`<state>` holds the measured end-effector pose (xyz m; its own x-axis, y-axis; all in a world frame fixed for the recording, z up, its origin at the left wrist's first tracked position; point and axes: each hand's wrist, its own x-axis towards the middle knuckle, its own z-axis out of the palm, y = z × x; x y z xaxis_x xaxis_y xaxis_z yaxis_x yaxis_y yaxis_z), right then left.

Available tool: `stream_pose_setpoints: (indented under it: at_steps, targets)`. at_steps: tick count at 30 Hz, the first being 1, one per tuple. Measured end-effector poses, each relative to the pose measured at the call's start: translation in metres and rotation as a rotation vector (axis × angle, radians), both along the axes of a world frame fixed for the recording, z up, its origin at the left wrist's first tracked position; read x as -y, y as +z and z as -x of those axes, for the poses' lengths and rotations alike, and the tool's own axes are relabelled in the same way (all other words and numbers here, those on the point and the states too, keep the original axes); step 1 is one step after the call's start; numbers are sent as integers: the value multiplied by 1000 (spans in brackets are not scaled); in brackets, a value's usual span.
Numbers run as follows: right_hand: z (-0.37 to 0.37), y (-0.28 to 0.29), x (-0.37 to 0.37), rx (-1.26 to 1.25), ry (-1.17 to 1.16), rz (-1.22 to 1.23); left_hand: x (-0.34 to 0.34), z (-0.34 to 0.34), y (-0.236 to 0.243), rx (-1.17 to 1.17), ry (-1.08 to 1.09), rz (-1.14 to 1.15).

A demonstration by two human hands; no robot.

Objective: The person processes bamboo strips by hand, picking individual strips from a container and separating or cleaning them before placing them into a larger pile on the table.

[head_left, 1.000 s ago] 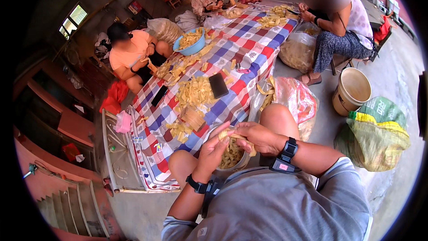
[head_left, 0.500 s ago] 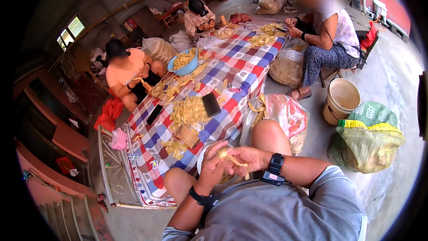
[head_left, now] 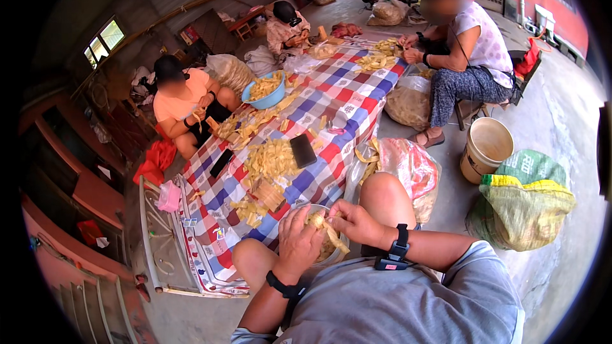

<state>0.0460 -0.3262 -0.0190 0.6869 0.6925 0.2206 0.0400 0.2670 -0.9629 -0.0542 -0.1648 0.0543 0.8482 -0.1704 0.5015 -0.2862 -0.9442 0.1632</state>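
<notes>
Head view | left hand (head_left: 298, 241) curled round a yellow strip (head_left: 334, 240), right hand (head_left: 354, 222) pinching it | strip above the tub (head_left: 338, 258), seemingly part-folded, tail loose | yellow pieces (head_left: 327, 253) already in tub | strip pile (head_left: 271, 158) on table (head_left: 328, 109) still unworked, apparently

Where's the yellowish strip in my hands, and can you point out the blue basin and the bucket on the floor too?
Yellowish strip (head_left: 335, 239): head view, its dangling length.
Blue basin (head_left: 268, 100): head view, its outer wall.
Bucket (head_left: 478, 167): head view, its outer side.
</notes>
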Motion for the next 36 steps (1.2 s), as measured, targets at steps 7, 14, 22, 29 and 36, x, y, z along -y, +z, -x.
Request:
stream_pose_setpoints:
  at_steps: [7,14,22,29,36]
  targets:
    - [0,23,1,270,-257,172,3,-8,-5,-139,20,338]
    - [-5,43,-7,202,-160,148,7,-18,-15,-367,-109,1294]
    - [-6,50,2,295,-103,116,-3,-18,-14,-453,-149,1231]
    - [-12,34,1,268,-125,56,1,-21,-15,-484,-112,1167]
    - [-19,51,6,44,21,55,-3,-21,-13,-671,-181,1316]
